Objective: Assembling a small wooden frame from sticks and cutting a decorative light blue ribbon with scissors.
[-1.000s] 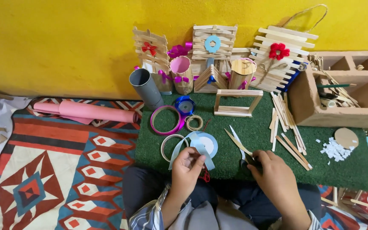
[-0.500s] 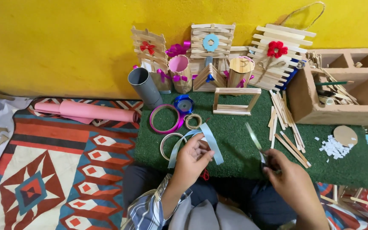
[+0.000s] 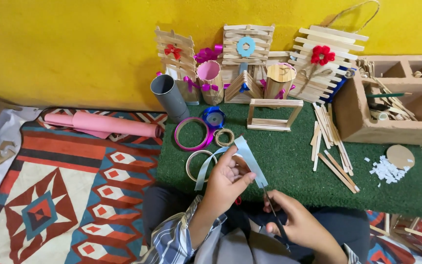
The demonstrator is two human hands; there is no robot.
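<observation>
My left hand (image 3: 226, 182) pinches a long light-blue paper strip (image 3: 248, 159) that loops up over the green mat (image 3: 289, 161). My right hand (image 3: 296, 226) grips a pair of scissors (image 3: 271, 208), with the blades at the strip's lower end beside my left thumb. Both hands hover over my lap at the mat's near edge. A plain tape ring (image 3: 197, 165) lies just behind my left hand.
Craft-stick models (image 3: 246, 58) line the yellow wall. A grey tube (image 3: 170, 98), a pink ring (image 3: 193, 134), a blue tape roll (image 3: 214, 117), loose sticks (image 3: 330, 146), a stick frame (image 3: 273, 113) and white scraps (image 3: 386, 171) are on the mat. A wooden box (image 3: 352, 115) stands right; pink paper rolls (image 3: 104, 124) lie left.
My left hand has unrolled the blue paper from a curled loop into a long strip and lifted it. My right hand has brought the scissors in from the right to the strip.
</observation>
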